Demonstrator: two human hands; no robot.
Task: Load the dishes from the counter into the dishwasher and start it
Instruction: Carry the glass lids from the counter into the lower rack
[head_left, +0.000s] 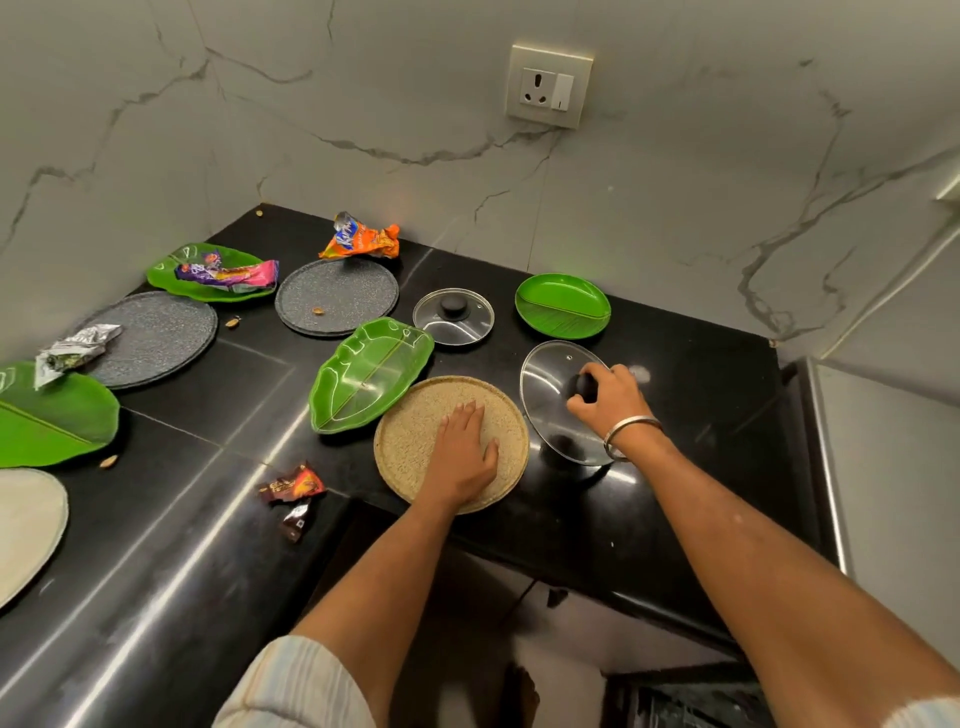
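Observation:
My left hand (464, 451) lies flat on a round beige plate (410, 441) near the front edge of the black counter (649, 509). My right hand (609, 399) grips the black knob of a large glass lid (545, 384), which is tilted up off the counter. A green leaf-shaped plate (363, 374) touches the beige plate's left side. Behind them sit a smaller glass lid (453, 316), a round green divided plate (562, 305) and a grey speckled plate (336, 296). Further left lie another grey plate (156, 338) and two more green leaf plates (171, 270) (52, 415).
Snack wrappers lie about: orange (361, 240) at the back, pink and purple (228, 274) on a leaf plate, silver (72, 351), brown (292, 491) near the front. A pale plate (26, 525) is at far left. A wall socket (549, 85) is above. A steel appliance edge (831, 467) stands right.

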